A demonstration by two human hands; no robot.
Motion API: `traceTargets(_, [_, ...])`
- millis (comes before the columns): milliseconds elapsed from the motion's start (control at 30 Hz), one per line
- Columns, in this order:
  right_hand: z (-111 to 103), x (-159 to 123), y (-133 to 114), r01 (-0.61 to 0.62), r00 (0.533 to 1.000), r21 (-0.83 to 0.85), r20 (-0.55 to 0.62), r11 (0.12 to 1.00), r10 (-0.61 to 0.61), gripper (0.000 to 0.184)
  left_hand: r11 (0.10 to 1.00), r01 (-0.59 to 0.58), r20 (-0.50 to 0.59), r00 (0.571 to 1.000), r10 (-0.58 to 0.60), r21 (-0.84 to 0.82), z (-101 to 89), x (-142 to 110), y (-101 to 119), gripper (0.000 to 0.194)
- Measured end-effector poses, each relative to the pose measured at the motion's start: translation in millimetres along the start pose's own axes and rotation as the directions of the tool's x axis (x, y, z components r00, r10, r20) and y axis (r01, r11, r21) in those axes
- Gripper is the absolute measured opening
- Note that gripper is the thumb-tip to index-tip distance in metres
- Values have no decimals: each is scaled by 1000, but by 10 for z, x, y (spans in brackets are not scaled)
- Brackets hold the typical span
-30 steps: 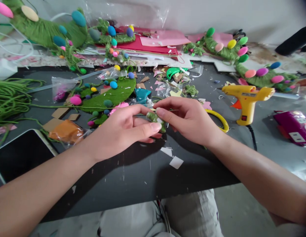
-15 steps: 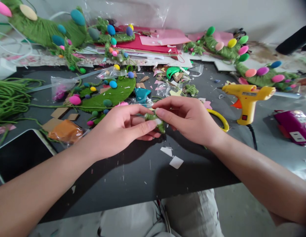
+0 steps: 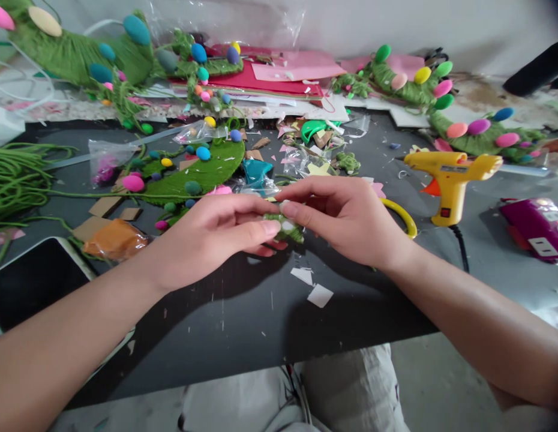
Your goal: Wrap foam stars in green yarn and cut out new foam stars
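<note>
My left hand (image 3: pixel 220 237) and my right hand (image 3: pixel 344 216) meet over the dark table (image 3: pixel 243 312), both pinching a small green yarn-wrapped piece (image 3: pixel 285 228) between thumbs and fingertips. Most of that piece is hidden by my fingers. Just behind my hands lies a flat green yarn-covered shape (image 3: pixel 202 171) dotted with coloured balls. A yellow ring (image 3: pixel 400 216) shows behind my right wrist.
A yellow glue gun (image 3: pixel 450 177) stands at the right, with a magenta box (image 3: pixel 537 225) beyond it. Green cord (image 3: pixel 18 180) is piled at the left, near a dark tablet (image 3: pixel 31 285) and an orange bag (image 3: pixel 114 240). Yarn wreaths with eggs, paper sheets and scraps crowd the back.
My hands have stayed nearly in place, fingers shifting slightly on the green piece, which has turned a little lower between them.
</note>
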State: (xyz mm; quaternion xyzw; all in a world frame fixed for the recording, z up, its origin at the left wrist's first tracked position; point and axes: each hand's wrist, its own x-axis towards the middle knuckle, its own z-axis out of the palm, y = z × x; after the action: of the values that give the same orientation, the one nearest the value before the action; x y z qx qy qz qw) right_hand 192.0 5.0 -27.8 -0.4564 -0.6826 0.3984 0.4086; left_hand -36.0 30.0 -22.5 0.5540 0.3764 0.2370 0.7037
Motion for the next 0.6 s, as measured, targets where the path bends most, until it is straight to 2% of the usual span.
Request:
traceTargets(167, [4, 0, -11, -19, 1000, -12, -14, 1000, 19, 26, 998, 54, -48, 997, -55, -12, 12, 14, 16, 17])
traceTargets(333, [-5, 29, -44, -62, 998, 2, -20, 998, 62, 34, 995, 58, -136, 988, -68, -77, 27, 21, -5, 22])
traceTargets(500, [0, 38, -20, -86, 995, -6, -46, 996, 86, 25, 996, 67, -167, 983, -76, -59, 52, 45, -21, 26])
traceTargets(600, [12, 37, -8, -107, 993, 4, -41, 994, 107, 27, 998, 56, -182, 982, -59, -22, 71, 51, 1, 26])
